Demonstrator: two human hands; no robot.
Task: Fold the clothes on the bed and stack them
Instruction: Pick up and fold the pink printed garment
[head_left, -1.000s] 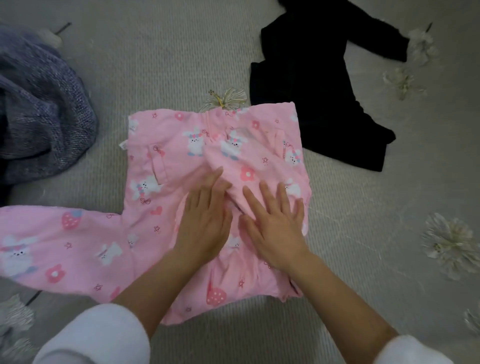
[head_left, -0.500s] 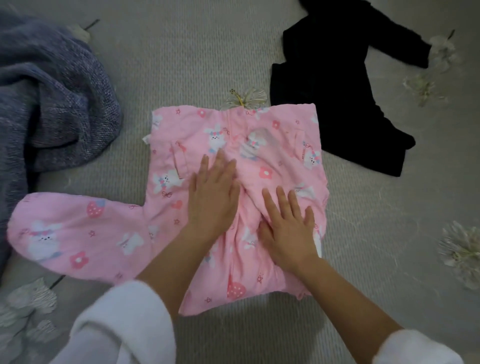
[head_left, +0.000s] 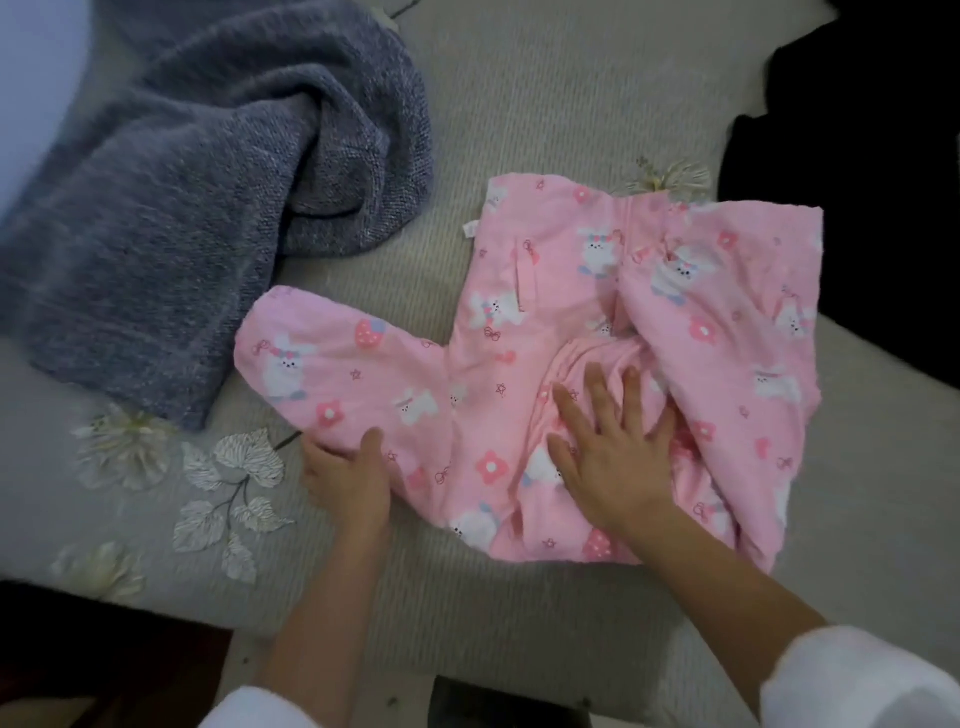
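The pink bunny-print pyjama top (head_left: 649, 322) lies on the grey bedspread (head_left: 519, 104), right of centre, with one sleeve (head_left: 337, 374) stretched out to the left. My right hand (head_left: 613, 452) presses flat on its bunched middle, fingers straight and spread. My left hand (head_left: 348, 480) pinches the sleeve's near edge, thumb on top. A blue-grey knitted sweater (head_left: 197, 208) is heaped far left, just beside the sleeve. A black garment (head_left: 872, 156) lies far right.
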